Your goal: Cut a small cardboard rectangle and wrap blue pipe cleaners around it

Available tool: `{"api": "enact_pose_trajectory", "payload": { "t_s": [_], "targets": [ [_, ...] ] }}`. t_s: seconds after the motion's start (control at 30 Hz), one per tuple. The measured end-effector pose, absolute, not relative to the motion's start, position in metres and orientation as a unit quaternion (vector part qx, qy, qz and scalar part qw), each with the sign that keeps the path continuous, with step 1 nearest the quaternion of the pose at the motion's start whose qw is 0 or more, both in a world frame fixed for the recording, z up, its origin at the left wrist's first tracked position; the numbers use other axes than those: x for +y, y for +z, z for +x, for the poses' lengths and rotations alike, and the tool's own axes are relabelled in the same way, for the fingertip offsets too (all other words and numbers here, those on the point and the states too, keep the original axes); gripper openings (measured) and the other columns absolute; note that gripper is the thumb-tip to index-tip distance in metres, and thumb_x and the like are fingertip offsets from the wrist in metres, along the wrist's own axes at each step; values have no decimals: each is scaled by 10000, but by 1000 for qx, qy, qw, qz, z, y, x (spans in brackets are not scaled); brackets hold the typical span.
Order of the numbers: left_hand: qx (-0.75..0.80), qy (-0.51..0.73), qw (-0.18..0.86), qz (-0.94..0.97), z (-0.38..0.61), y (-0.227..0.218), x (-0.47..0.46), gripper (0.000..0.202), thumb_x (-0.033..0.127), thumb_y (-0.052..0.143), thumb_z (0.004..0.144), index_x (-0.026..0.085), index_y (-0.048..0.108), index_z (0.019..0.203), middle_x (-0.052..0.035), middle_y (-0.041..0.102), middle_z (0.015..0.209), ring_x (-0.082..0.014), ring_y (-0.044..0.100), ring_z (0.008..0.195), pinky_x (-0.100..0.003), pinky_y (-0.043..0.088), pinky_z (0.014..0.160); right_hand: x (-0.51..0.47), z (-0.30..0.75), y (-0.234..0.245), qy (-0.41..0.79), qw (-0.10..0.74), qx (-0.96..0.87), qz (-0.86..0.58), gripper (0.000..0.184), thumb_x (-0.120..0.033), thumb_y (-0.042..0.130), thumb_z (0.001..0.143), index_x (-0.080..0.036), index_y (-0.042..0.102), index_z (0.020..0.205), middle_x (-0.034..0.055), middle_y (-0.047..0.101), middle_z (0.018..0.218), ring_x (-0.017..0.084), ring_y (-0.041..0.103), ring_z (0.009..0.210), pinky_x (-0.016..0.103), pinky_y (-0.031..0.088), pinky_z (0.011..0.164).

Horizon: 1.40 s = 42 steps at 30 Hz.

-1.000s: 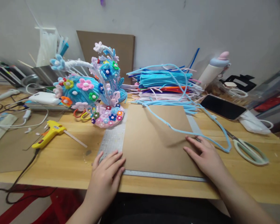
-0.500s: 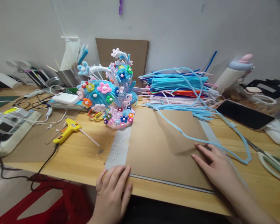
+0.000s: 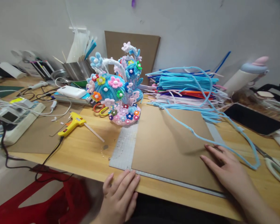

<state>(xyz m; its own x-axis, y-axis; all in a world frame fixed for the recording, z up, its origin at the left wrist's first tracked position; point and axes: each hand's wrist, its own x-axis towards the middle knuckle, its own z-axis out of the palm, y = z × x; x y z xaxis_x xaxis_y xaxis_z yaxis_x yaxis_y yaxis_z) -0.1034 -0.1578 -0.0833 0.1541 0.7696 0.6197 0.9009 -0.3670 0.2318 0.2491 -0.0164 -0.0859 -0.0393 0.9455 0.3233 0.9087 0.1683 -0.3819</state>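
Note:
My left hand (image 3: 121,194) rests at the table's front edge with its fingers stretched out, its tips near the lower left corner of a brown cardboard sheet (image 3: 168,152). On the sheet's right side lies my right hand (image 3: 226,166), fingers spread and holding nothing. Under the cardboard is a pale grey mat (image 3: 122,147). A long light blue pipe cleaner (image 3: 202,137) loops across the sheet and passes close to my right fingertips. Behind the sheet's left corner stands a decoration of blue and white pipe cleaners with colourful flowers (image 3: 107,87).
A yellow glue gun (image 3: 71,125) lies left, near a power strip (image 3: 23,124). Bundled pipe cleaners (image 3: 184,82) are piled at the back. On the right are a phone (image 3: 254,118), scissors (image 3: 274,168) and a leaning bottle (image 3: 241,76). A red stool (image 3: 67,193) stands below.
The whole view has shifted, so the table and its things appear farther right. Both hands keep nearly the same places against the cardboard.

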Motion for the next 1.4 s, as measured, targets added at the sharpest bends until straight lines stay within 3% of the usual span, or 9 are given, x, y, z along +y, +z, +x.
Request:
{"api": "enact_pose_trajectory", "payload": {
  "t_s": [0.2,0.33,0.57,1.0,1.17,1.4],
  "targets": [
    [-568,-216,110,-787,-110,-72,-152,536,242,545,793,189,452,1318,-47,584,1261,-212,526,1140,-360,101,1088,-16,250,-84,51,259,-705,-658,568,-588,476,760,-167,635,1106,123,542,1192,306,493,1144,453,399,958],
    [-572,-235,73,-783,-107,-73,-152,490,173,519,786,211,467,1272,-50,604,1235,-209,536,1134,-380,149,1057,-15,254,-85,46,254,-703,-662,577,-597,464,758,-173,636,1109,127,542,1198,315,483,1161,459,393,960],
    [-586,-391,-5,-710,-104,-85,-159,387,76,421,784,205,387,1147,-100,655,1108,-213,499,1162,-477,233,976,-17,258,-83,40,245,-703,-666,533,-563,463,770,-185,639,1103,114,548,1188,300,510,1129,409,399,965],
    [-578,-328,-24,-747,-104,-81,-160,406,72,459,751,235,388,1116,-53,670,1116,-215,547,1127,-466,227,971,-18,260,-77,47,235,-711,-662,538,-549,475,769,-160,632,1105,113,555,1176,291,512,1130,367,395,980],
    [-590,-360,-16,-723,-101,-79,-159,352,98,472,747,221,398,1069,-96,646,1149,-241,503,1170,-480,256,941,-19,261,-79,50,230,-710,-664,547,-553,471,772,-163,626,1123,112,550,1188,290,500,1143,379,387,986],
    [-578,-345,-24,-739,-102,-78,-159,357,99,483,730,221,395,1054,-83,658,1136,-235,526,1149,-476,234,958,-18,262,-79,57,242,-705,-664,568,-579,472,747,-163,639,1096,113,550,1188,287,513,1124,395,386,982]
  ]
}}
